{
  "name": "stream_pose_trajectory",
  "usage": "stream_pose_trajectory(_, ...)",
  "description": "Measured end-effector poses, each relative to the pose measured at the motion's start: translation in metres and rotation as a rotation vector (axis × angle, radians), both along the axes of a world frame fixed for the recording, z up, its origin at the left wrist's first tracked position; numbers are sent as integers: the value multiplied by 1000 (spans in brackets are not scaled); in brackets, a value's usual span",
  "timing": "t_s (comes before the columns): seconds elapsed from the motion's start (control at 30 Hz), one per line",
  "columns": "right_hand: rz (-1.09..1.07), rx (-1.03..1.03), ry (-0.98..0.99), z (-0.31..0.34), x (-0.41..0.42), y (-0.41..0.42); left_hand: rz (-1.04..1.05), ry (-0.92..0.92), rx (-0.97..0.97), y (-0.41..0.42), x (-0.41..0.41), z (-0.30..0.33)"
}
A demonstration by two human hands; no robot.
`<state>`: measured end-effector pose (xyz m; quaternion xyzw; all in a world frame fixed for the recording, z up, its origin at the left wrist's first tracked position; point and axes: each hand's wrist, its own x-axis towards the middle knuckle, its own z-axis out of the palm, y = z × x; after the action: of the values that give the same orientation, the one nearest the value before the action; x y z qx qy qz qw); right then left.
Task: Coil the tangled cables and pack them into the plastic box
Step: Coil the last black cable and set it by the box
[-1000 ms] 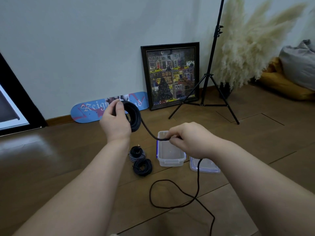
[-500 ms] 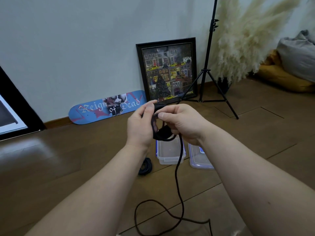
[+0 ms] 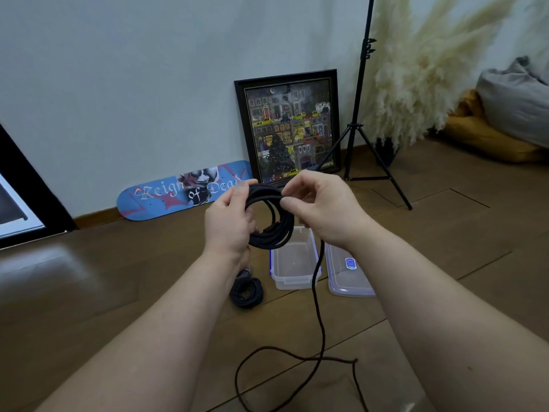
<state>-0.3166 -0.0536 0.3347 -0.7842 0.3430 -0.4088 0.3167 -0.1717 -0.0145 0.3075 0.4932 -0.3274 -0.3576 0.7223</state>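
Note:
A black cable coil (image 3: 279,230) hangs in the air between both hands, above the floor. My left hand (image 3: 230,221) grips the coil's left side, thumb on top. My right hand (image 3: 319,208) pinches the coil's top right between thumb and fingers. The cable's loose tail (image 3: 316,295) drops from the coil and loops over the wooden floor. An open clear plastic box (image 3: 309,275) with a blue rim stands on the floor below the coil. Its lid (image 3: 346,272) lies right of it. A coiled dark cable (image 3: 247,292) lies left of the box, partly behind my left wrist.
A skateboard deck (image 3: 184,190), a framed picture (image 3: 289,126) and a black tripod stand (image 3: 361,120) stand along the wall behind. Pampas grass (image 3: 421,69) and cushions (image 3: 505,120) fill the back right. A dark framed panel (image 3: 20,188) leans at the left.
My right hand brought another length of cable up from the floor to the coil. Both hands now meet at the coil, which hangs wider and rounder; the tail on the floor has shortened.

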Motion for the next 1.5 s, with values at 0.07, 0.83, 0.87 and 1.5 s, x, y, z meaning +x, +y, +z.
stream_pose_trajectory(0.07, -102, -110, -68, -4, 1, -2, -74, 0, 4, 1, -4, 1)
stream_pose_trajectory(0.83, -81, -224, 296, -27, 12, 10, 12, 117, -25, 3, -3, 8)
stream_pose_trajectory(0.87, -80, -196, 318, -28, 15, 12, 53, 103, -10, 2, -6, 8)
stream_pose_trajectory(1.5, -157, 223, -347, -23, 4, -10, -76, -68, -9, 2, -15, 0)
